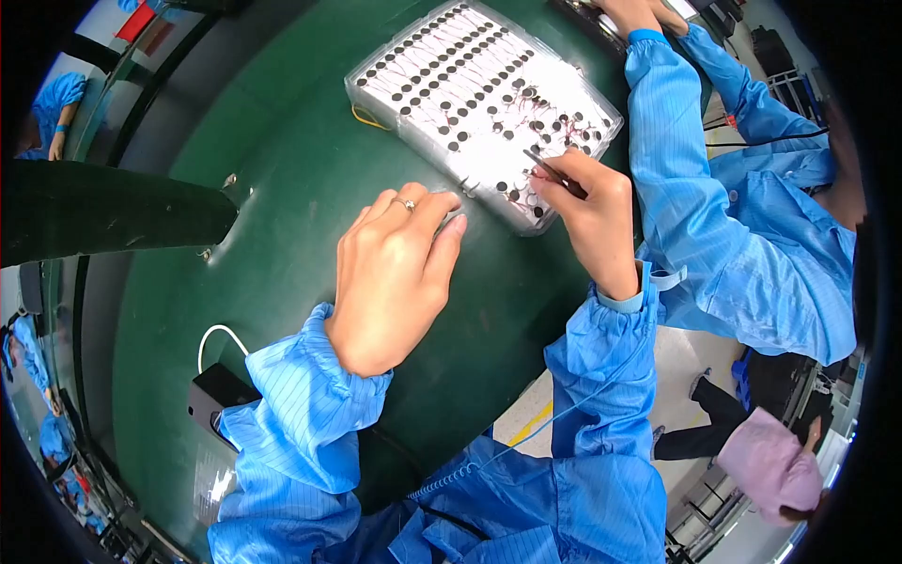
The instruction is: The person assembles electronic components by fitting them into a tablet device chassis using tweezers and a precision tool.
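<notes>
My right hand pinches dark tweezers, with their tips over a clear plastic tray. White sheeting in the tray carries several small black round discs with thin, reddish wires. At the far left end the discs lie in neat rows; closer to my right hand the discs lie loose and jumbled. My left hand is curled palm down on the green table, just left of the tray's near edge. Something greyish shows under its index finger, too hidden to name.
A green-wrapped post reaches in from the left above the green tabletop. By my left sleeve sits a black box with a white cable. A co-worker's blue sleeve runs close along the tray's right side. A coiled blue cord hangs at my lap.
</notes>
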`<state>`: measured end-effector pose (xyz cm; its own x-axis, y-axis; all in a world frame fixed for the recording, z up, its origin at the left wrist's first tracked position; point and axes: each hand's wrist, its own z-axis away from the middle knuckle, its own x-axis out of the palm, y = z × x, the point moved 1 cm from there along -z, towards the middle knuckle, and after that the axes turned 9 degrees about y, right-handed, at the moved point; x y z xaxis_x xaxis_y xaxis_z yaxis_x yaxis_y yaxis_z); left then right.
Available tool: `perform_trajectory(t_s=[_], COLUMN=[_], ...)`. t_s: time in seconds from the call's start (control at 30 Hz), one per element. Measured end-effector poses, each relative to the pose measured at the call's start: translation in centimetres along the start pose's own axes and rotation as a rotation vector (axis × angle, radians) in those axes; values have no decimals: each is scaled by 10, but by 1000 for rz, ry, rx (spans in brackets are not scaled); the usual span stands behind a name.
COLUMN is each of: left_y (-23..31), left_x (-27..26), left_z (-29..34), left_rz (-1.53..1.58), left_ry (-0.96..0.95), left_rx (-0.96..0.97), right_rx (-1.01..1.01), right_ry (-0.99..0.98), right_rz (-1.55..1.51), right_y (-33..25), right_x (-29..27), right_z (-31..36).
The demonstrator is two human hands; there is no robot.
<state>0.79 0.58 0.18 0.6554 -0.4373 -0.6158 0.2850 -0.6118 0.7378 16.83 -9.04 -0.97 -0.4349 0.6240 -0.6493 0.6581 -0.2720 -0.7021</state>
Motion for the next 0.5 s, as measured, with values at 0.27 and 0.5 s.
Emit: perform_trajectory(t_s=[0.27,0.5], left_y=[0,4], left_x=[19,37], left_z=[-27,-43], left_rz=[203,107], left_ry=[86,33], left_rx=[85,263], right_rx=[283,390], right_ry=[-20,43], right_rz=[-364,-470], right_y=[-13,-2], right_x=[0,-6], right_z=[2,2])
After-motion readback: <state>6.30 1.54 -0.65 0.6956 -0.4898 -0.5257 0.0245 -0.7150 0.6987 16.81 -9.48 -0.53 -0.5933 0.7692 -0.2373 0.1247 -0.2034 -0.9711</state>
